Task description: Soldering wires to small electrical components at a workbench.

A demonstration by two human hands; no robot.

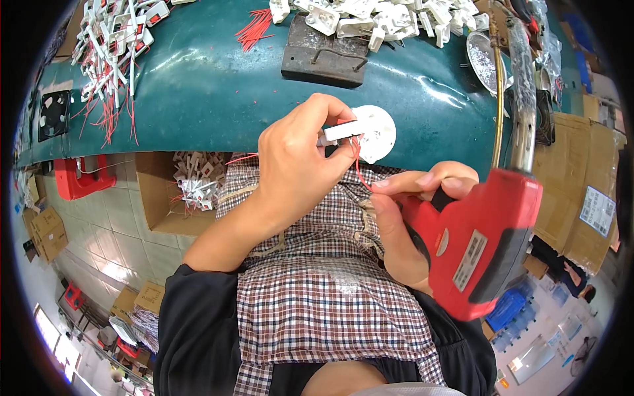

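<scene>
White part pinched in left hand, long axis near nine-to-three; red wire drops toward five o'clock, pinched by right hand.

Single fisheye view from the left of two side-by-side head-worn cameras, directed downward. The left hand and right hand lie close to the lens, around mid-frame; the checked apron occupies the lower centre, the green surface the upper part.

Black sleeves, checked apron
</scene>
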